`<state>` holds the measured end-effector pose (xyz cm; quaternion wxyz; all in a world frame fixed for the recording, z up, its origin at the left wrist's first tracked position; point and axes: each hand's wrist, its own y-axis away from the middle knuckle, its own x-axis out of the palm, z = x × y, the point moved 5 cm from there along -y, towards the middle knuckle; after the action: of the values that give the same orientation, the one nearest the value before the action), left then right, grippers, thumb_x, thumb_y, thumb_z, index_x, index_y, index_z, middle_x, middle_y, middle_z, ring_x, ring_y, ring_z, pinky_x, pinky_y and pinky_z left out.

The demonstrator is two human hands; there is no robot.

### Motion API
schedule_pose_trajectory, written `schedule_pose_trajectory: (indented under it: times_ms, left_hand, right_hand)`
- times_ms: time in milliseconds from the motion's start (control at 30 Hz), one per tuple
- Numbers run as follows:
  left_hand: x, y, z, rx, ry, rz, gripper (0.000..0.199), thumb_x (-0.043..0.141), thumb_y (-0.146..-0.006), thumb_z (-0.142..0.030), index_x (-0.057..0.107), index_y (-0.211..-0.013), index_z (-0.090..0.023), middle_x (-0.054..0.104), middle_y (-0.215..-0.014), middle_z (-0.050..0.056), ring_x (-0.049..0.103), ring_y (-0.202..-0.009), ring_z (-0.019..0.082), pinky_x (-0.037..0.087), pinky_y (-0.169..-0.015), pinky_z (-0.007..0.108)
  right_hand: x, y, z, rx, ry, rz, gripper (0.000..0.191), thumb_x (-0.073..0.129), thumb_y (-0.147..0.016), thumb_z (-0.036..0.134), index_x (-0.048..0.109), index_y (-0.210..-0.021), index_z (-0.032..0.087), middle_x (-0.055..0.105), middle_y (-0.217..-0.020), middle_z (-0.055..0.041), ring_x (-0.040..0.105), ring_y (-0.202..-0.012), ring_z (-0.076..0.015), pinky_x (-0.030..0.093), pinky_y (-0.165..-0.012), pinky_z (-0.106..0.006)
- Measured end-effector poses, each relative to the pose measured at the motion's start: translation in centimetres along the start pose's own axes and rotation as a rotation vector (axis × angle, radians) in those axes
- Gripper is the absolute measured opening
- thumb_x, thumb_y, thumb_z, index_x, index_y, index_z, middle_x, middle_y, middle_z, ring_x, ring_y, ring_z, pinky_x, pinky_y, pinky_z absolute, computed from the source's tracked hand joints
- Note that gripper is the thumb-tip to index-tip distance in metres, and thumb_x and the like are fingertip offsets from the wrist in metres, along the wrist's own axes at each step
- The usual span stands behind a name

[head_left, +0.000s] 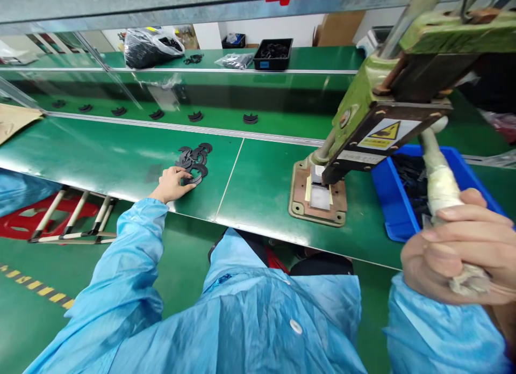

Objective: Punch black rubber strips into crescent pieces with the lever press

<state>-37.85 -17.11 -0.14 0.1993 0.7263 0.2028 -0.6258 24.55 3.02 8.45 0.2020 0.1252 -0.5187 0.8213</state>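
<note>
My left hand [173, 184] rests at the near edge of a small pile of black curved pieces [194, 155] on the green bench. Its thumb and fingertips pinch one black curved piece [196, 179]. On the right, my right hand [463, 247] is wrapped around the lever [441, 180] of a green hand press [357, 102]; the handle is bound in whitish tape. The press head is above a copper-coloured base plate [297, 196], where a small pale block [320, 196] sits. A dark tool under the head reaches down to the block's far end; whether they touch is unclear.
A blue bin [397, 215] of black parts stands right of the press. Beyond the bench, spaced black curved pieces [250, 119] lie along a green strip. The rear shelf carries a black tray [273, 56] and a plastic bag [151, 47]. A metal beam [161, 6] crosses overhead.
</note>
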Motion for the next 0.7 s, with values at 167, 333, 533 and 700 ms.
schedule_pose_trajectory:
  times_ms: [167, 333, 533, 700]
  left_hand:
    - [-0.2, 0.2, -2.4, 0.047, 0.135, 0.105, 0.030, 0.079, -0.080, -0.051, 0.063, -0.084, -0.026, 0.072, -0.091, 0.006, 0.066, -0.094, 0.028, 0.052, -0.090, 0.040]
    - [1.5, 2.0, -8.2, 0.020, 0.554, 0.149, 0.050, 0.074, -0.085, -0.063, 0.038, -0.079, -0.028, 0.057, -0.069, -0.002, 0.067, -0.077, 0.022, 0.048, -0.069, 0.031]
    - [3.4, 2.3, -19.1, 0.240, 0.629, 0.218, 0.045, 0.087, -0.076, -0.059, 0.060, -0.087, -0.025, 0.066, -0.085, 0.001, 0.063, -0.080, 0.020, 0.052, -0.073, 0.032]
    - [5.8, 1.0, -27.4, 0.165, 1.103, 0.305, 0.054, 0.092, -0.077, -0.062, 0.062, -0.097, -0.022, 0.071, -0.082, 0.003, 0.069, -0.072, 0.017, 0.055, -0.068, 0.030]
  right_hand:
    - [0.1, 0.0, 0.2, -0.036, -0.005, 0.008, 0.079, 0.086, -0.067, 0.070, 0.032, -0.040, 0.020, 0.049, -0.042, 0.0009, 0.063, -0.056, -0.0194, 0.061, -0.088, -0.064]
    - [0.1, -0.3, 1.3, 0.028, 0.020, 0.170, 0.066, 0.088, -0.072, 0.063, 0.042, -0.045, 0.023, 0.055, -0.048, 0.0022, 0.066, -0.065, -0.0218, 0.061, -0.099, -0.068]
    - [0.0, -0.5, 2.5, 0.030, 0.023, 0.386, 0.033, 0.080, -0.083, 0.041, 0.058, -0.064, 0.027, 0.061, -0.062, 0.0025, 0.070, -0.082, -0.0230, 0.057, -0.113, -0.066]
    - [-0.1, -0.4, 2.6, 0.017, 0.014, 0.417, 0.030, 0.079, -0.086, 0.036, 0.057, -0.067, 0.027, 0.062, -0.065, 0.0027, 0.070, -0.085, -0.0227, 0.056, -0.116, -0.064]
